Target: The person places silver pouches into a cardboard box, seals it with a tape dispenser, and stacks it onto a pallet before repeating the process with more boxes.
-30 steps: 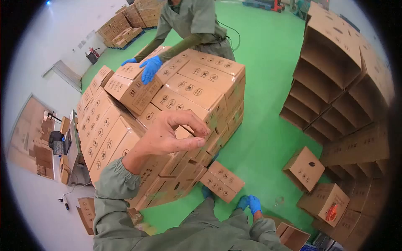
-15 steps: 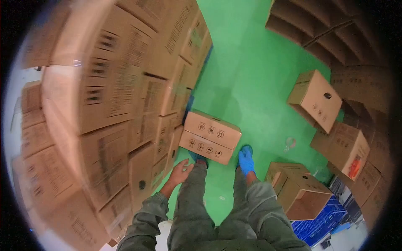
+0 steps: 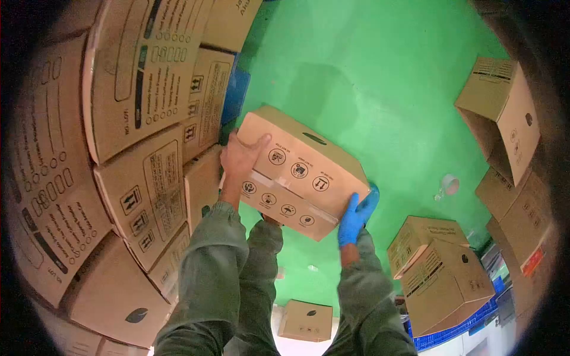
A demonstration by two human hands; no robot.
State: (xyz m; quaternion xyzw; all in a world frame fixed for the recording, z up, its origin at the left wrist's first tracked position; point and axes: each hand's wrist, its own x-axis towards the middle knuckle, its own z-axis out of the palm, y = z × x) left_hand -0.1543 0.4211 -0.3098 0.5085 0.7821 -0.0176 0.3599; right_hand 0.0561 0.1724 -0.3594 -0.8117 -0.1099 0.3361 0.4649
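A closed brown cardboard box (image 3: 297,160) with round handling symbols and a strip of tape along its seam is held in front of me, tilted down to the right. My bare left hand (image 3: 242,157) grips its left end, thumb on the printed face. On the right end, my blue-gloved right hand (image 3: 360,215) presses with the thumb on the front and fingers round the corner. The box looks raised above the green floor (image 3: 386,118), though its underside is hidden. One of my shoes shows partly below it.
Stacked cartons (image 3: 148,77) rise close on my left, with a blue pallet edge (image 3: 234,98) beneath. At right are an open carton (image 3: 513,118), more cartons (image 3: 442,285) on a blue crate (image 3: 454,333), and a tape roll (image 3: 449,184). A small carton (image 3: 306,320) stands behind.
Both hands have reached forward and taken hold of the box at its ends. The box now appears larger and higher in view, and my view has shifted closer to the stack.
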